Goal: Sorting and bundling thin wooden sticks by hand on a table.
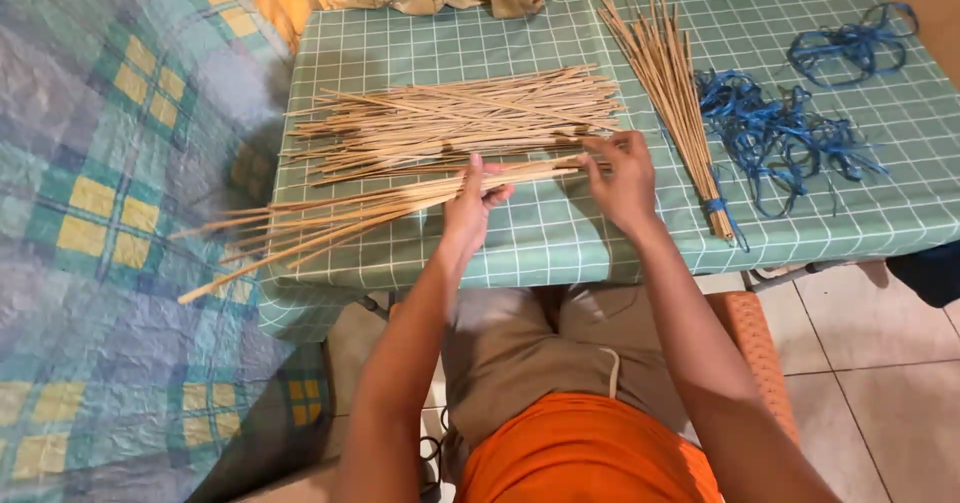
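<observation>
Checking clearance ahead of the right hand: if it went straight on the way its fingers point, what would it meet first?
The right hand points up and left across the table. Straight on, it would likely meet the loose pile of sticks first, right past the held bundle of sticks. Depth is hard to judge.

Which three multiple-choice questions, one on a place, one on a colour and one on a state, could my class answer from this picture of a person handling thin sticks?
1. Where does the tied bundle of sticks lie?
A. On the floor
B. Beside the blue ribbon
C. On the person's lap

2. What colour is the tablecloth?
A. Green with white checks
B. Plain red
C. Black

3. What is the left hand doing?
A. Hanging free
B. Gripping a bunch of sticks
C. Lying flat on the ribbon

Answers: B, it lies just left of the ribbon; A, white grid on green; B, fingers curl round the bunch.
</observation>
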